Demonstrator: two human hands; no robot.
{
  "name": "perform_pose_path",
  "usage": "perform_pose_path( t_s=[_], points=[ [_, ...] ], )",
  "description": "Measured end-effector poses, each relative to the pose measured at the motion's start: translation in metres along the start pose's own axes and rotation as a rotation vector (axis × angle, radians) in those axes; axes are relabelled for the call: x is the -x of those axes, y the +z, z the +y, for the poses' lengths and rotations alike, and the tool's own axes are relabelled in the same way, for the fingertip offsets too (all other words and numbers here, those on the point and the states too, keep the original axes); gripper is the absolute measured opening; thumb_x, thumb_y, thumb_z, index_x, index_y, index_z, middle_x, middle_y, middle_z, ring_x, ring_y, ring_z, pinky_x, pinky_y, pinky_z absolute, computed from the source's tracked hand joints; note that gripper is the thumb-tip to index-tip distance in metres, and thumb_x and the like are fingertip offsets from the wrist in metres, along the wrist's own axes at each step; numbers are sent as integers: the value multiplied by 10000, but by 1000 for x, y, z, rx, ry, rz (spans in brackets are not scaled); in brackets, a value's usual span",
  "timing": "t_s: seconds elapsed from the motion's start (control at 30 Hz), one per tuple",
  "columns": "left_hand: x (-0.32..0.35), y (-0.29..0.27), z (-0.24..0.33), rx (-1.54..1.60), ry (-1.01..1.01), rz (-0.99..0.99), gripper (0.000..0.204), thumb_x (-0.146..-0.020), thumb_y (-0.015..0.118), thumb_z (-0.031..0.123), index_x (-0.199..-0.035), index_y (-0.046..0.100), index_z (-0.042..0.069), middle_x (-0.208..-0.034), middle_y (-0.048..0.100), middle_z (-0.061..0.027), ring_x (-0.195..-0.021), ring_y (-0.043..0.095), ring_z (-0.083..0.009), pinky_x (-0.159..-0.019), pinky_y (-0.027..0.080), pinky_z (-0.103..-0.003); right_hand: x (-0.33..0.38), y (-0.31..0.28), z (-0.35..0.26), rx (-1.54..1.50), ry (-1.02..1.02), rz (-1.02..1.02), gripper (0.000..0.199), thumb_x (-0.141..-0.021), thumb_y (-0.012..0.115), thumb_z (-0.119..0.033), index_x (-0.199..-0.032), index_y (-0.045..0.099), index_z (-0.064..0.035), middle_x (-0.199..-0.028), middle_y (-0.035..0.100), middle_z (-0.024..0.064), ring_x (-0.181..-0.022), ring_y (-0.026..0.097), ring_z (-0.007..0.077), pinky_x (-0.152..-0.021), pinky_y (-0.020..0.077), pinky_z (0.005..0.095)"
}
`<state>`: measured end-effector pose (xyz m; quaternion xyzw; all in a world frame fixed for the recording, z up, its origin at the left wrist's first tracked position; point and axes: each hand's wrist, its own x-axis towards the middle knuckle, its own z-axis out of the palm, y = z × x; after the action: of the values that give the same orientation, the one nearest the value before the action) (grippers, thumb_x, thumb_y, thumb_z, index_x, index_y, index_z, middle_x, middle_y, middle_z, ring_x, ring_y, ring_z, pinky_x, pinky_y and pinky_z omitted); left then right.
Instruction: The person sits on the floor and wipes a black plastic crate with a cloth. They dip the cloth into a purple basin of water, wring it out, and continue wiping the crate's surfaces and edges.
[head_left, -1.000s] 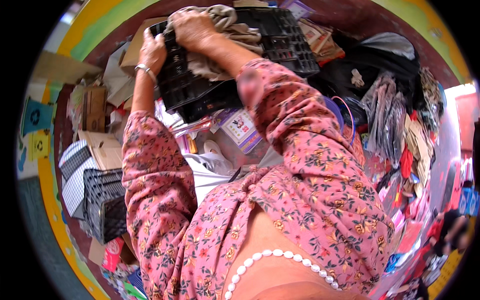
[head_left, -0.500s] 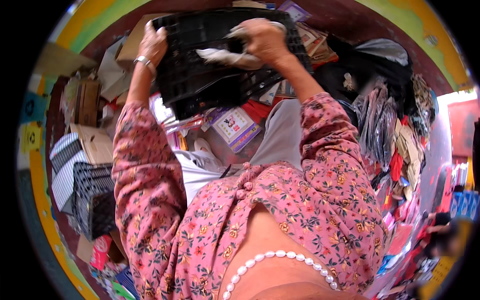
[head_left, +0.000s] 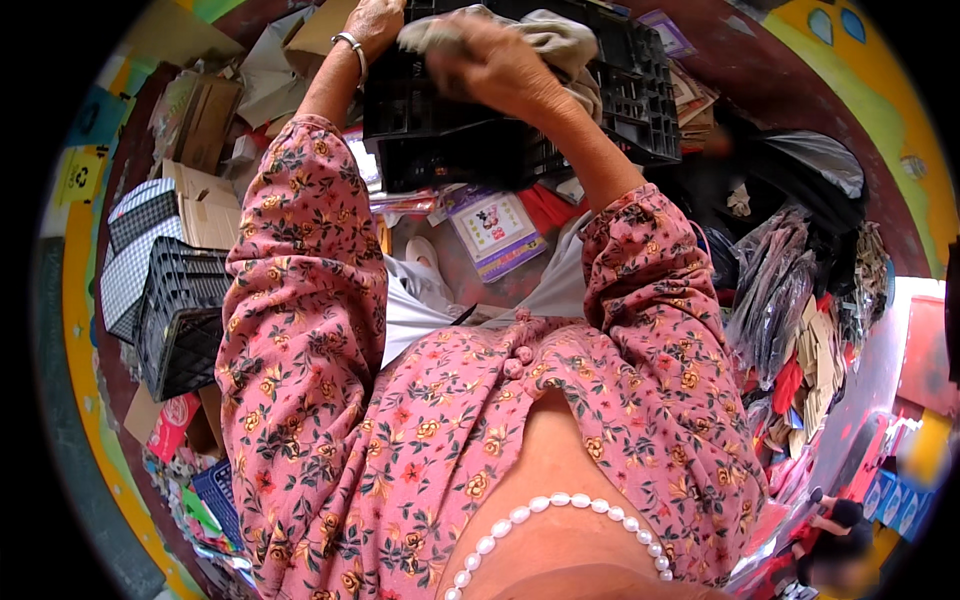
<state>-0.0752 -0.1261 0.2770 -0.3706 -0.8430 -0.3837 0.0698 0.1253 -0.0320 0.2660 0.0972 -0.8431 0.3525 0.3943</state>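
A black plastic crate (head_left: 636,98) is tilted up in front of me at the top of the view, its upper part cut off by the frame. My left hand (head_left: 376,24), with a bangle at the wrist, is closed on the crate's left edge. Across the crate's face, my right hand (head_left: 488,66) presses a crumpled grey-beige cloth (head_left: 560,42). That hand is smeared by motion, but its fingers are bunched on the cloth. Part of the cloth hangs out beyond the knuckles on the right.
Below the crate lies a purple-edged picture book or box (head_left: 492,232). Cardboard boxes (head_left: 205,125) and another black crate (head_left: 180,320) stand at left. Black bags (head_left: 790,190), plastic-wrapped bundles (head_left: 780,270) and brown paper (head_left: 820,360) pile up at right. A person (head_left: 835,540) shows at lower right.
My view has shifted, and the crate with both hands now sits higher and farther right. The right hand has moved the cloth leftward over the crate. My left hand keeps its hold.
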Motion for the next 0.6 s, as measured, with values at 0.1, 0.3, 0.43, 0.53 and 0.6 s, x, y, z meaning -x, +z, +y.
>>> perform_pose_path(
  t_s=[0.1, 0.3, 0.43, 0.53, 0.6],
  points=[
    [9, -3, 6, -38, -4, -1, 565, -879, 407, 224, -1328, 222, -64, -1295, 371, -282, -1220, 368, -349, -1013, 298, -336, 17, -4, -1, 211, -199, -142, 404, -700, 664, -109, -1085, 543, -113, -1082, 570, 76, -967, 561, 280, -787, 459, 369],
    [1, 8, -2, 64, 55, 42, 538, -873, 421, 181, -1313, 242, -72, -1249, 414, -279, -1172, 412, -356, -977, 339, -351, 47, -82, 47, 716, 126, -105, 309, -669, 649, -155, -976, 611, -151, -826, 594, 68, -804, 595, 269, -682, 486, 375],
    [-17, 21, -5, 112, 16, 54, 488, -879, 412, 153, -1294, 277, -64, -1210, 441, -266, -1121, 449, -334, -949, 365, -360, 46, -108, 54, 636, 295, 162, 241, -696, 586, -129, -932, 628, -114, -904, 612, 86, -856, 585, 285, -737, 466, 372],
    [-14, 11, 18, 185, -42, -14, 439, -883, 401, 150, -1267, 316, -44, -1155, 489, -248, -1069, 488, -331, -918, 387, -363, 29, -98, 43, 430, 165, 293, 235, -686, 603, -118, -918, 627, -88, -907, 606, 87, -869, 578, 276, -752, 460, 355],
    [-18, 8, 11, 169, -33, -14, 414, -879, 402, 147, -1246, 340, -34, -1137, 505, -237, -1053, 499, -331, -907, 394, -363, 20, -86, 36, 337, 27, 310, 227, -672, 624, -106, -896, 630, -69, -896, 596, 86, -869, 572, 270, -758, 456, 343]
  ],
)
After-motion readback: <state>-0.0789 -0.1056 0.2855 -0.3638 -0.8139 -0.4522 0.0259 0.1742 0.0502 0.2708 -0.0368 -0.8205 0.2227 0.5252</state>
